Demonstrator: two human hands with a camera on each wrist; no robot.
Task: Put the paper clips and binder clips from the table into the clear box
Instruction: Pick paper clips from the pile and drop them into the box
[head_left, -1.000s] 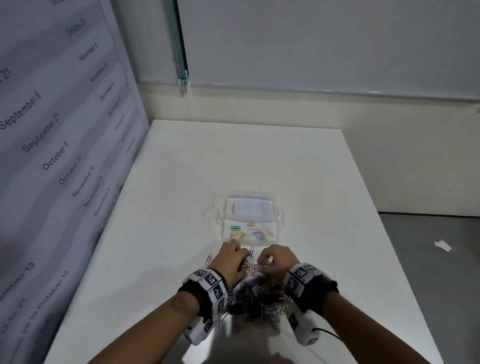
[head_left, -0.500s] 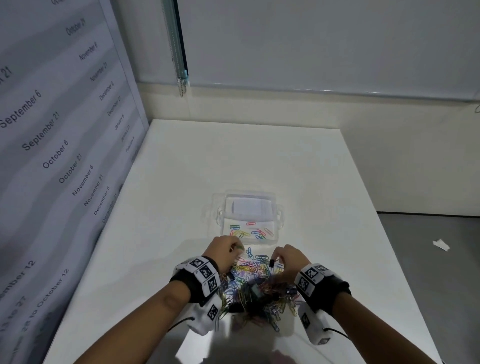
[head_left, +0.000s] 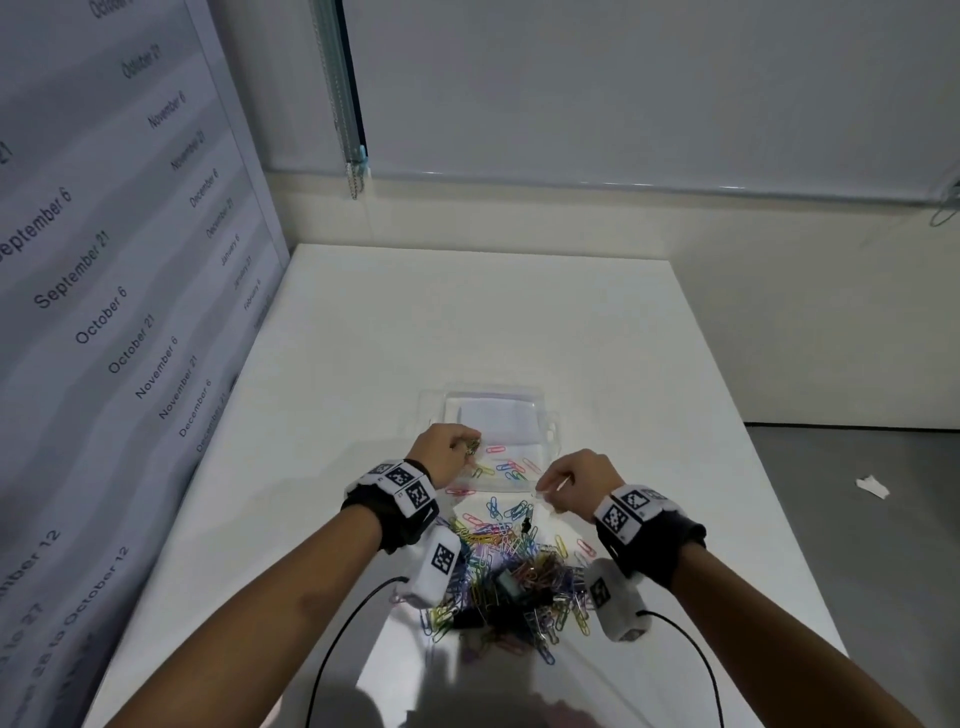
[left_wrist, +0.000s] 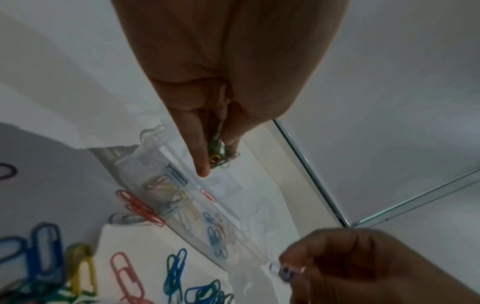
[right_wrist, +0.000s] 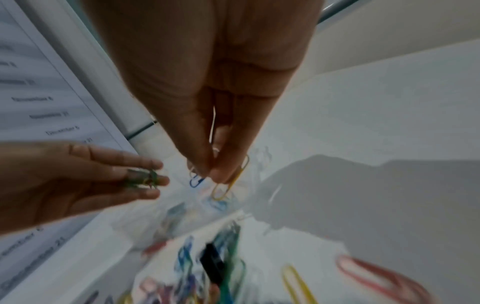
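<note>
A clear box (head_left: 540, 410) sits mid-table with several coloured paper clips (head_left: 506, 467) inside. My left hand (head_left: 465, 449) hovers over the box's left part and pinches a small bunch of paper clips (left_wrist: 218, 159). My right hand (head_left: 550, 488) is at the box's near right corner, pinching a few paper clips; a yellow clip (right_wrist: 228, 186) and a blue one (right_wrist: 196, 182) hang from its fingertips. A pile of coloured paper clips (head_left: 498, 566) with black binder clips (head_left: 511, 587) lies on the table between my forearms.
The white table (head_left: 363, 364) stretches beyond the box. A banner with printed dates (head_left: 104, 312) stands along the left edge. A wall runs behind the table. Grey floor with a paper scrap (head_left: 872, 487) lies to the right. Cables (head_left: 343, 623) trail from my wrists.
Both hands lifted off the pile with clips pinched and moved forward to the box, the left farther over it. The pile now lies uncovered.
</note>
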